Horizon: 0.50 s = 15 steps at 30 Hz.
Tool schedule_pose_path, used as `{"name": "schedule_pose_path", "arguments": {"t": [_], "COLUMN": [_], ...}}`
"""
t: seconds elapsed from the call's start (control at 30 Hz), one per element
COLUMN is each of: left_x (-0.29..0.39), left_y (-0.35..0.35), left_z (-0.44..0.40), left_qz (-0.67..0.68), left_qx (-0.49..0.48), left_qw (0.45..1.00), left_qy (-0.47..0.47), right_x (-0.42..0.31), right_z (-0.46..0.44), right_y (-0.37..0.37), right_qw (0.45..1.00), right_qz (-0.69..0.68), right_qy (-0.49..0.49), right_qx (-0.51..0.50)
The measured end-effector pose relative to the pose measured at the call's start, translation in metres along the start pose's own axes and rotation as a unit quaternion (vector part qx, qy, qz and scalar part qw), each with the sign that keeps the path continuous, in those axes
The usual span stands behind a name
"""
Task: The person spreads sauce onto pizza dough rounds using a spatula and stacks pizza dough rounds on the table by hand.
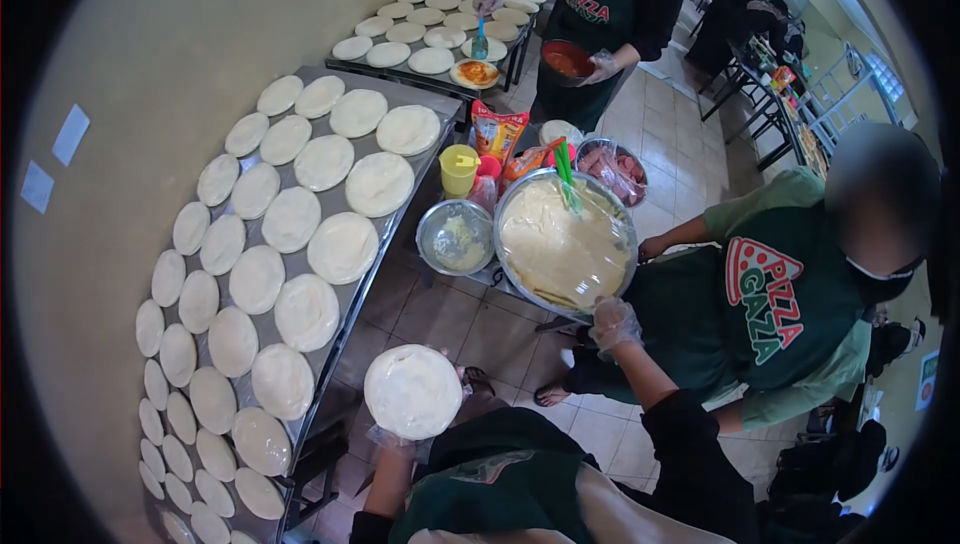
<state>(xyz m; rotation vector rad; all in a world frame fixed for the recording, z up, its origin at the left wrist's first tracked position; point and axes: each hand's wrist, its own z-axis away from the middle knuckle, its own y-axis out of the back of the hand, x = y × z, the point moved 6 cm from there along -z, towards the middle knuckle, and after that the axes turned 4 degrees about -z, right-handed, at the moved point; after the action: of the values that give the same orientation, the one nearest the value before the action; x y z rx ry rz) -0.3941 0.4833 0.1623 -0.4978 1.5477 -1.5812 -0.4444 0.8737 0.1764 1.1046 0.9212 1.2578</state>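
My left hand [392,441], in a clear plastic glove, holds a round flat dough base [412,392] above the floor, gripping it from below at its near edge. My right hand [615,327], also gloved, is at the near rim of a large metal bowl [510,279]. Its fingers are bent; I cannot make out what they hold there. Pale dough or batter [555,244] fills this bowl under shiny clear plastic. Green handles [565,166] stick up at its far side. A smaller metal bowl [456,237] with pale residue stands to its left.
Many dough rounds cover the long metal table [345,344] on the left. A yellow cup [459,170], packets [497,132] and a bowl of pink contents [612,172] stand behind the large bowl. One co-worker [770,284] stands at right; another [600,24] spreads red sauce at the far table.
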Motion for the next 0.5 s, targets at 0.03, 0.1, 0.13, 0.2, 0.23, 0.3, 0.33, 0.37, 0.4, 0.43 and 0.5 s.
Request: {"name": "schedule_pose_path", "arguments": {"t": [0.03,0.1,0.13,0.2,0.23,0.3,0.33,0.37,0.4,0.43,0.5], "left_x": [0.001,-0.001,-0.001,-0.004,-0.003,-0.004,-0.005,-0.005,-0.006,-0.006,-0.01], "left_y": [0.002,0.008,0.01,0.016,0.021,0.022,0.023,0.024,0.026,0.027,0.023], "left_z": [-0.009,-0.024,-0.031,-0.043,-0.05,-0.058,-0.063,-0.066,-0.067,-0.07,-0.077], "left_qz": [0.003,0.006,0.008,0.031,-0.026,-0.05,-0.074,-0.073,-0.058,-0.045,0.016], "left_qx": [0.004,0.042,0.051,0.046,0.038,0.043,0.042,0.046,0.06,0.07,0.078], "left_qw": [1.0,0.999,0.999,0.998,0.999,0.998,0.996,0.996,0.997,0.996,0.997], "left_qy": [-0.001,0.001,-0.001,0.004,0.005,0.004,0.006,0.003,0.005,0.006,0.016], "right_x": [0.008,0.018,0.025,0.012,0.007,0.004,0.005,0.008,0.01,0.008,0.001], "right_z": [-0.008,-0.023,-0.026,-0.022,-0.019,-0.011,-0.01,-0.008,-0.006,-0.007,-0.01], "right_y": [-0.019,-0.053,-0.068,-0.052,-0.041,-0.014,-0.004,0.002,0.01,0.019,0.024], "right_qw": [1.0,1.0,0.998,0.996,0.994,0.992,0.99,0.99,0.994,0.994,0.993], "right_qz": [0.027,-0.014,-0.054,-0.065,-0.074,-0.079,-0.081,-0.082,-0.067,-0.052,-0.052], "right_qy": [0.005,-0.018,-0.044,-0.023,-0.002,-0.008,-0.015,-0.013,0.033,0.078,0.099], "right_qx": [0.004,-0.006,-0.008,-0.05,-0.081,-0.1,-0.111,-0.116,-0.085,-0.049,-0.047]}}
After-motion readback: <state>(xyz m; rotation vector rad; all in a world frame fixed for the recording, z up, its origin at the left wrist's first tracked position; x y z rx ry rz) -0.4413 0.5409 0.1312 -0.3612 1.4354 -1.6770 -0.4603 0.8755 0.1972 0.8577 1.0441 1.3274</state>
